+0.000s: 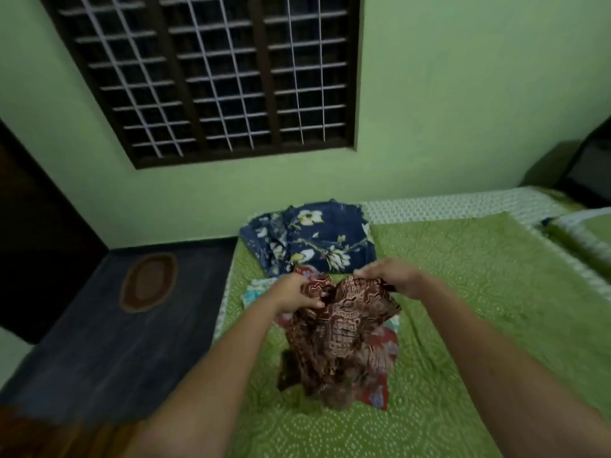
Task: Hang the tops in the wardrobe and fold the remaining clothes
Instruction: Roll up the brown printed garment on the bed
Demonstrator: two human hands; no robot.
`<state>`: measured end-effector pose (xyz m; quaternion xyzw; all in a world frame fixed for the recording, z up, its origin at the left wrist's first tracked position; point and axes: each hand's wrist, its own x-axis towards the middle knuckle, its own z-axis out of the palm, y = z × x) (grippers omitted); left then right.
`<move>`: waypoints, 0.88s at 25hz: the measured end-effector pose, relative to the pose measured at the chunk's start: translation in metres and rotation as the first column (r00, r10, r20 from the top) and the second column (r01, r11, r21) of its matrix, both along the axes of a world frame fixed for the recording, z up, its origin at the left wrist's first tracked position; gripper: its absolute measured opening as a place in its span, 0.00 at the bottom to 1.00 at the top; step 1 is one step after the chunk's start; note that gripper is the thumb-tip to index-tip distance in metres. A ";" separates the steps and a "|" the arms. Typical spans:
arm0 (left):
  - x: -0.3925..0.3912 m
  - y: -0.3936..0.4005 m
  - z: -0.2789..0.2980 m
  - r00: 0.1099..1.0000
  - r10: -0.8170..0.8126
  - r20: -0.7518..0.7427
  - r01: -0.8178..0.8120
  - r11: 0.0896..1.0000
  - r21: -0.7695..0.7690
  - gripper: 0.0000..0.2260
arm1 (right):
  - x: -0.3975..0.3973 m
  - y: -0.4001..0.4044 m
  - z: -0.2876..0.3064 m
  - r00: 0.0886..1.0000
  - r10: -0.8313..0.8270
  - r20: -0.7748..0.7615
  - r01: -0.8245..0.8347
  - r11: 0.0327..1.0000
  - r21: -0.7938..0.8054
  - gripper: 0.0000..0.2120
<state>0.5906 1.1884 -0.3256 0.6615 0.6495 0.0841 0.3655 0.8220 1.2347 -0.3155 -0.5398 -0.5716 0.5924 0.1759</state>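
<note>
Green-walled bedroom, barred window [205,74] above, bed with green patterned bedspread [463,292] as work surface. Brown patterned garment [340,338] held bunched over the bedspread, upper edge lifted, lower part hanging crumpled and blurred toward a red floral garment [383,355] lying underneath; whether it touches can't be told. Left hand [291,294] pinching the brown cloth's top edge, thumb over fabric, fingers curled behind. Right hand [391,276] gripping the other end of that edge, knuckles up, fingers curled round a gathered fold. Both forearms stretched forward, hands close together at about the same height, wrists roughly level. Likely step: finding the shoulders or waistband to identify top vs. bottom before hanging or folding. To do well: slide hands apart along the edge until seams or corners found, lift clear of the red piece, shake once to drop the bunching, then judge garment type. Avoid dragging the red one along. Navy floral cloth [314,239] sits folded at the far edge of the bed, pale blue piece [254,294] just left of the left hand. Wardrobe not in view.
</note>
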 end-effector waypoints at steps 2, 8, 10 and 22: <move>-0.020 -0.020 0.061 0.994 0.003 -0.106 0.005 0.997 0.078 0.16 | 0.007 -0.018 0.057 0.999 -0.046 0.027 0.044 0.997 0.065 0.08; -0.057 -0.086 0.192 0.913 0.235 0.334 -0.356 0.857 0.371 0.15 | 0.007 -0.079 0.174 0.498 0.312 0.809 -0.396 0.912 -0.108 0.18; -0.037 -0.103 0.220 0.923 0.081 0.375 -0.240 0.884 0.401 0.11 | -0.033 -0.104 0.196 0.792 0.219 0.570 -0.427 0.866 0.260 0.35; -0.067 -0.147 0.293 0.994 0.080 0.070 -0.104 0.604 0.790 0.08 | -0.050 -0.127 0.153 0.665 -0.052 0.745 -0.414 0.804 0.426 0.14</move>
